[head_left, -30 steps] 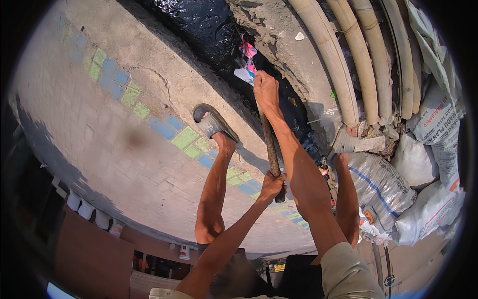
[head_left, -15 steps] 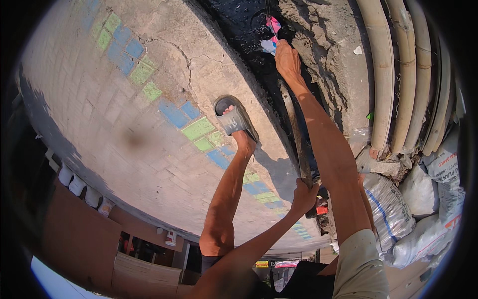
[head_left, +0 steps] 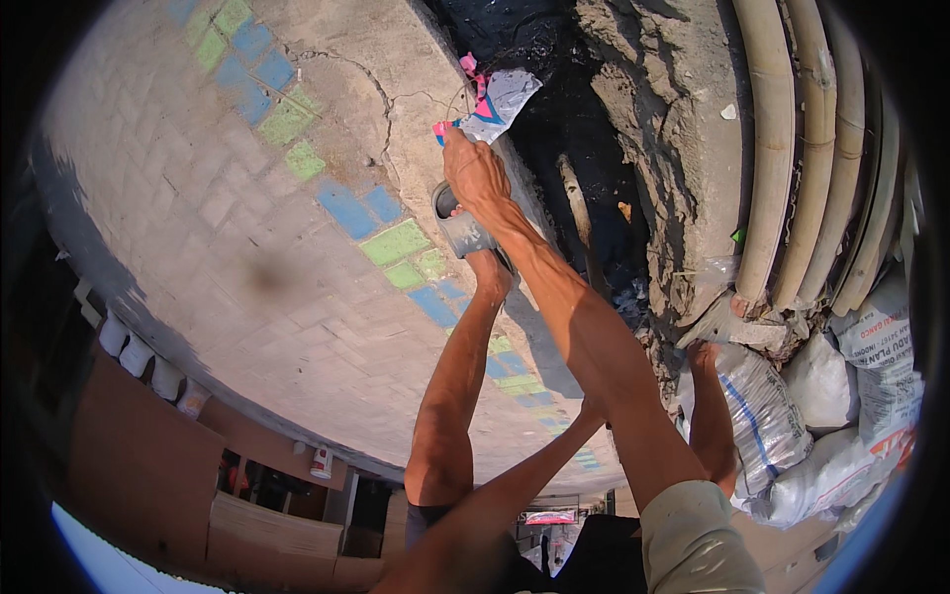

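1. The right hand [head_left: 475, 176] is pinching a silver, pink and blue wrapper [head_left: 509, 104] by its near corner, its fingers pressing together.
2. The wrapper is hanging over the concrete edge [head_left: 421, 64] of the ditch, its silver part reaching over the black water [head_left: 554, 119].
3. The left hand [head_left: 595, 408] is sitting mostly behind the right forearm [head_left: 579, 307]; whether it is gripping anything cannot be told.
4. A wooden stick [head_left: 575, 203] is lying along the ditch, partly hiding behind that forearm.
5. A sandalled foot [head_left: 465, 236] is resting on the concrete, just beside the ditch.
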The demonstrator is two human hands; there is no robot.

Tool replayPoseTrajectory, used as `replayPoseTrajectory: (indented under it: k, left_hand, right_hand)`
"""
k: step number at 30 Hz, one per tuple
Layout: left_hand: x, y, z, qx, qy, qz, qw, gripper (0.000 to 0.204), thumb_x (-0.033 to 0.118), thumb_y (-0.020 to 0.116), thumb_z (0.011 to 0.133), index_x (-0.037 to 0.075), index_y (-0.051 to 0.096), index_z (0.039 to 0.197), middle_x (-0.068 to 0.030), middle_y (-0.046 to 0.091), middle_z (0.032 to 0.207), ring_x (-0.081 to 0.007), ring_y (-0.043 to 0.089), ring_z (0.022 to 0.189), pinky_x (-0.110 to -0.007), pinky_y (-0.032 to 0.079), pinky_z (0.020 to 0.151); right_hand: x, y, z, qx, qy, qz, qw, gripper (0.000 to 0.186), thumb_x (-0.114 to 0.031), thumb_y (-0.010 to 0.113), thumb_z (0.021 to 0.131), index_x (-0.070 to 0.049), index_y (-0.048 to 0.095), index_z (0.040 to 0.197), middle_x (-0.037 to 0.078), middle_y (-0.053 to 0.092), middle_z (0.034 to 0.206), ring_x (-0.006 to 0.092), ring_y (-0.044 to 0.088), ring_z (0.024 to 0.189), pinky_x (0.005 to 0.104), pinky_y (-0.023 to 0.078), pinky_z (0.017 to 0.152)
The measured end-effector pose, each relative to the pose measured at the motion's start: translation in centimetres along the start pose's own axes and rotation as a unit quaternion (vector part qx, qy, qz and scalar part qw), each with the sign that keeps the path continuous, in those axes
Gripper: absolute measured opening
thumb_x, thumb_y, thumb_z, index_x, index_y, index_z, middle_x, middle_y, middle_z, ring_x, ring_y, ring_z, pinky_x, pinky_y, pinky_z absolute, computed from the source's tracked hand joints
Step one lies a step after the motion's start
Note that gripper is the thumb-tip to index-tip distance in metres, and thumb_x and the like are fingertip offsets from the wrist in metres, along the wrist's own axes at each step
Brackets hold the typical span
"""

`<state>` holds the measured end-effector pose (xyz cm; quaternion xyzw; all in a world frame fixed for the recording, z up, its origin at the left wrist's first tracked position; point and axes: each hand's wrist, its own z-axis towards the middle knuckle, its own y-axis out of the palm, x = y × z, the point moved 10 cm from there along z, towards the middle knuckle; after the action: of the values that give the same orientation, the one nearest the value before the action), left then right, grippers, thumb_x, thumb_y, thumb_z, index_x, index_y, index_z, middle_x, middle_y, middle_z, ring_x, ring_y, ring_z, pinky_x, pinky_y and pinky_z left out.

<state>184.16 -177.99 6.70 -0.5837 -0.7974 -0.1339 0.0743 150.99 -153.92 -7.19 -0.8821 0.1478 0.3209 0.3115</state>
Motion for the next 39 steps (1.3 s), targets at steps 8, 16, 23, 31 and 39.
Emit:
replayPoseTrajectory:
  k: [8, 16, 23, 31, 39]
  left_hand:
    - [-7.6, 3.5, 0.9, -0.033, 0.069, 0.066, 0.995, 0.054, 0.037, 0.075, 0.096, 0.005, 0.052, 0.133, -0.0110, 0.067, 0.104, -0.0228, 0.066, 0.100, -0.036, 0.053, 0.085]
    - [-1.5, -0.1, -5.7, 0.041, -0.170, -0.172, 0.969, 0.048, 0.021, 0.075, 0.093, -0.002, 0.040, 0.116, -0.0144, 0.064, 0.088, -0.0194, 0.067, 0.062, -0.035, 0.059, 0.051]
    - [-3.4, -1.2, -8.0, 0.066, -0.197, -0.132, 0.969, 0.048, 0.019, 0.075, 0.094, -0.005, 0.043, 0.120, -0.0130, 0.065, 0.091, -0.0181, 0.067, 0.064, -0.034, 0.062, 0.051]
    - [-4.2, -2.8, -7.0, 0.104, -0.119, -0.084, 0.984, 0.036, 0.017, 0.074, 0.092, -0.014, 0.062, 0.104, -0.0157, 0.068, 0.082, -0.0193, 0.068, 0.061, -0.029, 0.059, 0.047]
    - [-2.4, -3.7, -7.2, 0.086, -0.101, -0.047, 0.990, 0.029, 0.018, 0.070, 0.097, -0.010, 0.064, 0.100, -0.0125, 0.066, 0.086, -0.0233, 0.070, 0.067, -0.034, 0.065, 0.059]
  right_hand:
    - [5.5, -11.6, -16.5, 0.095, 0.100, 0.032, 0.990, 0.022, -0.017, 0.055, 0.106, -0.001, 0.063, 0.118, 0.028, 0.060, 0.075, 0.0457, 0.062, 0.066, 0.0480, 0.049, 0.062]
    - [3.9, -27.2, -27.6, 0.099, 0.080, 0.006, 0.992, 0.023, -0.017, 0.054, 0.108, 0.000, 0.064, 0.120, 0.023, 0.056, 0.070, 0.0359, 0.057, 0.058, 0.0424, 0.044, 0.057]
    - [0.0, -35.6, -33.5, 0.106, 0.126, -0.003, 0.986, 0.020, -0.016, 0.055, 0.107, -0.003, 0.063, 0.119, 0.026, 0.055, 0.070, 0.0430, 0.057, 0.060, 0.0444, 0.044, 0.058]
    - [-9.5, -46.7, -39.1, 0.126, 0.084, 0.004, 0.988, 0.024, -0.024, 0.056, 0.109, -0.004, 0.066, 0.115, 0.016, 0.053, 0.068, 0.0224, 0.049, 0.060, 0.0391, 0.044, 0.060]
    - [-14.6, -64.6, -43.8, 0.142, 0.042, 0.116, 0.982, 0.036, -0.033, 0.054, 0.110, 0.000, 0.067, 0.119, 0.008, 0.065, 0.085, 0.0118, 0.058, 0.076, 0.0308, 0.046, 0.069]
